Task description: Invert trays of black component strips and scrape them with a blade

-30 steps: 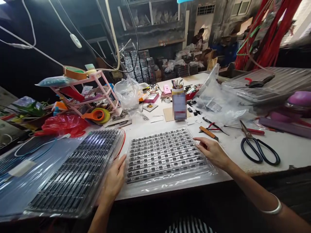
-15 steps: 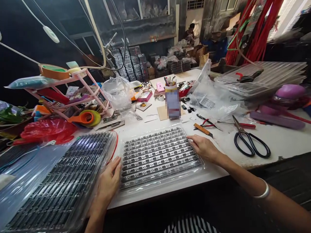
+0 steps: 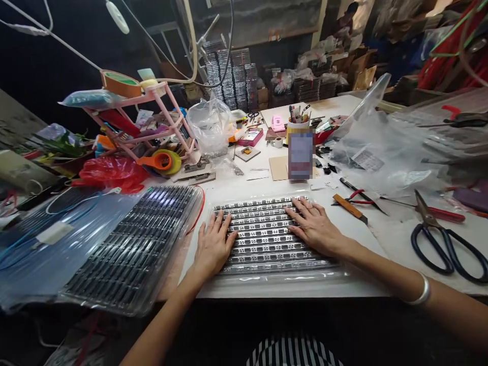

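Note:
A clear plastic tray (image 3: 263,278) lies flat on the white table in front of me, filled with rows of metal-and-black strips (image 3: 263,235). My left hand (image 3: 214,241) rests palm down over the left ends of the rows, fingers spread. Over the right part of the same rows lies my right hand (image 3: 314,226), its fingers also spread out flat. Neither hand grips anything. To the left of my left hand is a second clear tray (image 3: 143,305) holding dark strips (image 3: 129,244).
Large scissors (image 3: 438,239), a wooden-handled knife (image 3: 349,207) and pliers (image 3: 354,195) lie at right. Behind the tray stands a pen holder (image 3: 299,124), partly blurred out. A pink rack (image 3: 168,107) and a red bag (image 3: 110,173) are at left. A person (image 3: 346,20) sits far back.
Both hands have moved from the tray's side edges inward onto the rows of strips and spread flat. The camera view has shifted, so the surroundings appear further right or lower.

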The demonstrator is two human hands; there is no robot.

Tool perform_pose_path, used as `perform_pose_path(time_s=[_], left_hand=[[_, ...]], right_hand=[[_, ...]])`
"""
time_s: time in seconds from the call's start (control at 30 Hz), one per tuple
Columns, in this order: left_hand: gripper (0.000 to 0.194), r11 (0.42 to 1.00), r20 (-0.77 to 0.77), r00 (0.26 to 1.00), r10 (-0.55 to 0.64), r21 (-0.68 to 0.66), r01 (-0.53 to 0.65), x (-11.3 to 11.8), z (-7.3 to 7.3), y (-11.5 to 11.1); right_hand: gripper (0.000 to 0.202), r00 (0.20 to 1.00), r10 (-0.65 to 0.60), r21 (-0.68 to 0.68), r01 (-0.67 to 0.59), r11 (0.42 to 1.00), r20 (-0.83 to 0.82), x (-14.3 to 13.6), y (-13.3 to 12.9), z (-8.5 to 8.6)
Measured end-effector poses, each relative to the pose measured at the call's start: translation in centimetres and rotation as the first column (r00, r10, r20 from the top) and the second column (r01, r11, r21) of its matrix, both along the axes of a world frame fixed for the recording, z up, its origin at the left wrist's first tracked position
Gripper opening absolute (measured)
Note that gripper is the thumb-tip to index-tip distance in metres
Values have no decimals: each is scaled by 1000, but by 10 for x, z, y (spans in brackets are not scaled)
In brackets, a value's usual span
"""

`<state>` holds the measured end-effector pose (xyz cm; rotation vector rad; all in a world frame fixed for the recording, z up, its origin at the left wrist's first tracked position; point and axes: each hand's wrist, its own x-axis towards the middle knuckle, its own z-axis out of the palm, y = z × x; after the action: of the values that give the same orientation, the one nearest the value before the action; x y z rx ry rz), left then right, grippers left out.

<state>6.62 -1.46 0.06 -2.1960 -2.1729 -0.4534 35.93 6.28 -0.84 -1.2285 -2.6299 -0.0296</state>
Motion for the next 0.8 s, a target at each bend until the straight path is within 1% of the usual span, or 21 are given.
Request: perform_pose_path(time_s=[0.1, 0.13, 0.23, 0.3, 0.37, 0.43, 0.5, 0.57, 0.63, 0.7, 0.77, 0.8], left_hand=[[50, 999, 70, 997, 39, -12, -38, -9, 4, -4], [50, 999, 91, 995, 29, -31, -26, -14, 6, -7], [49, 995, 145, 988, -54, -74, 65, -33, 7, -21], [49, 995, 217, 973, -77, -44, 89, -44, 6, -35], [48, 995, 288, 954, -88, -14, 96, -50, 4, -52], [45, 991, 336, 934, -121, -18, 135, -54, 6, -71], [44, 975, 354, 915, -193, -40, 221, -56, 8, -92], [50, 950, 328, 905, -270, -62, 306, -59, 9, -112], [57, 936, 260, 913, -314, -76, 343, -62, 5, -129], [60, 947, 182, 935, -305, -45, 318, -64, -5, -139], [58, 961, 136, 951, -277, 36, 275, -63, -18, -143], [57, 962, 126, 955, -268, 86, 258, -62, -25, -143]], right_hand=[[49, 999, 13, 13, -13, 1000, -45, 8, 0, -1], [47, 998, 4, 22, -3, 1000, -62, 13, 0, -2], [45, 995, -33, 45, 38, 998, -95, 31, -8, -6], [46, 995, -27, 29, 30, 999, -100, 44, -17, -8], [47, 994, 1, -25, -4, 1000, -110, 57, -28, -7], [47, 990, 35, -105, -50, 993, -136, 72, -38, -3], [49, 982, 83, -187, -115, 976, -168, 89, -49, 4], [55, 971, 149, -252, -193, 948, -186, 105, -64, 11], [67, 964, 210, -287, -251, 925, -165, 118, -82, 17], [78, 961, 252, -279, -273, 921, -110, 123, -99, 18], [79, 967, 246, -199, -255, 946, -68, 121, -111, 12], [76, 971, 229, -129, -236, 963, -65, 119, -115, 6]])
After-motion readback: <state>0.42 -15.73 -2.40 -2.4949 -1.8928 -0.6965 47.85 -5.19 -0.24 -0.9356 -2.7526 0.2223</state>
